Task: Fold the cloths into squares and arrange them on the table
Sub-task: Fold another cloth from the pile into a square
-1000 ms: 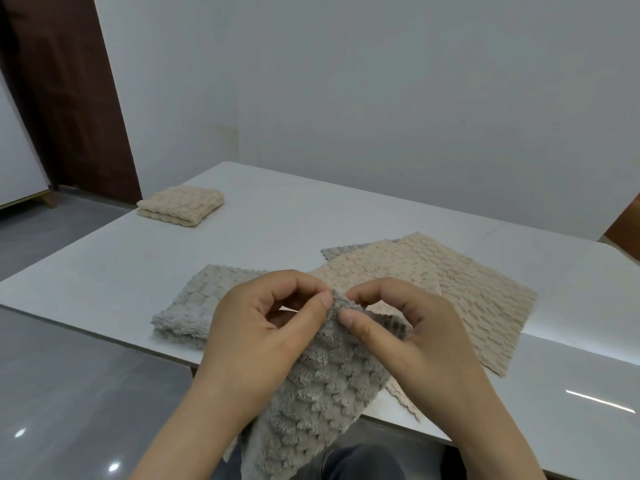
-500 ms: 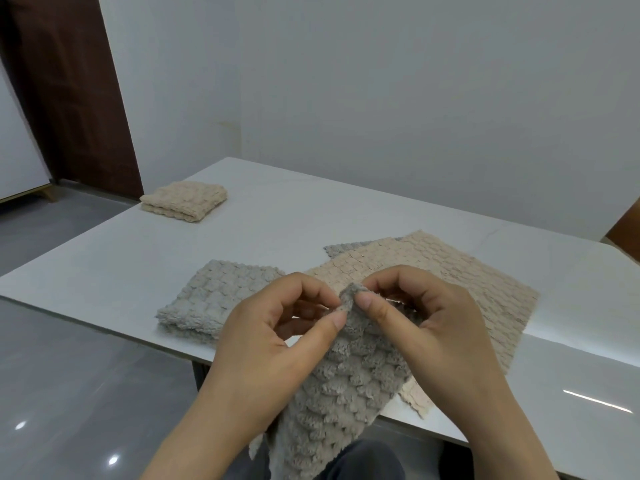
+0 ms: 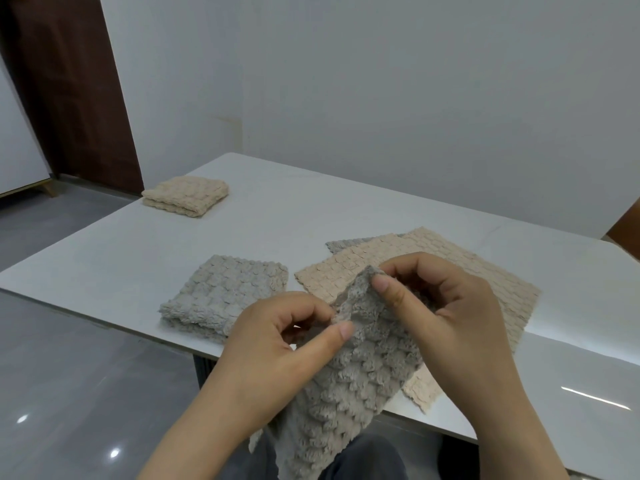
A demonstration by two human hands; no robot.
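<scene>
A grey textured cloth (image 3: 349, 386) hangs from both my hands over the table's near edge, its lower end draped toward my lap. My left hand (image 3: 273, 351) pinches its upper edge between thumb and fingers. My right hand (image 3: 440, 306) pinches the top corner, a little higher and to the right. On the white table (image 3: 277, 220) lie a folded grey square (image 3: 225, 296) near the front edge, a folded beige square (image 3: 187, 194) at the far left, and flat unfolded beige cloths (image 3: 450, 265) behind my hands, with a grey one (image 3: 341, 244) peeking out beneath.
The table's near edge runs just under my hands, with grey floor (image 3: 69, 393) to the left. A white wall stands behind the table and a dark wooden door (image 3: 69, 91) at the far left.
My hands have drawn apart along the cloth's top edge: the right one rose with the corner, the left one slid down and left. The view shifted slightly.
</scene>
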